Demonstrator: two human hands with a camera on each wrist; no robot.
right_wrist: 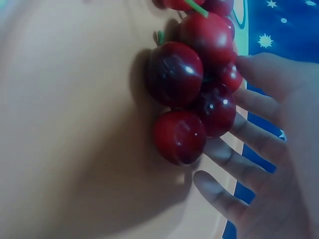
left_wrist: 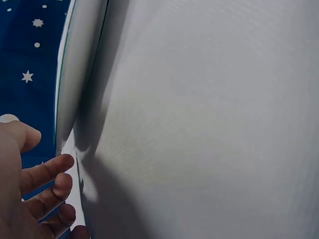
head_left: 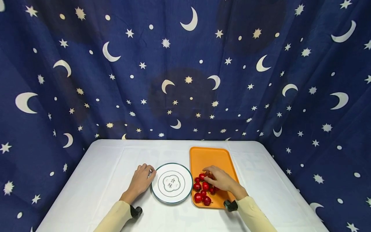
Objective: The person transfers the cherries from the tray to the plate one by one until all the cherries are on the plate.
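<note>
My left hand (head_left: 142, 178) is at the left rim of a round white plate (head_left: 185, 188) with a dark green edge and printed characters. In the left wrist view its fingers (left_wrist: 47, 175) bend loosely beside the plate's edge (left_wrist: 79, 55). Several glossy red cherries (head_left: 205, 186) lie bunched in the near left part of an orange tray (head_left: 211, 158). Over their far right side reaches my right hand (head_left: 222, 180). Seen from the right wrist, its fingers (right_wrist: 256, 132) spread behind the cherries (right_wrist: 174, 74), some with green stems, and the thumb is near one of them.
The plate and tray stand side by side, the plate's right rim close against the tray's left edge. A white cloth (head_left: 116, 161) covers the table. Behind and around it hangs a blue curtain (head_left: 185, 64) with moons and stars.
</note>
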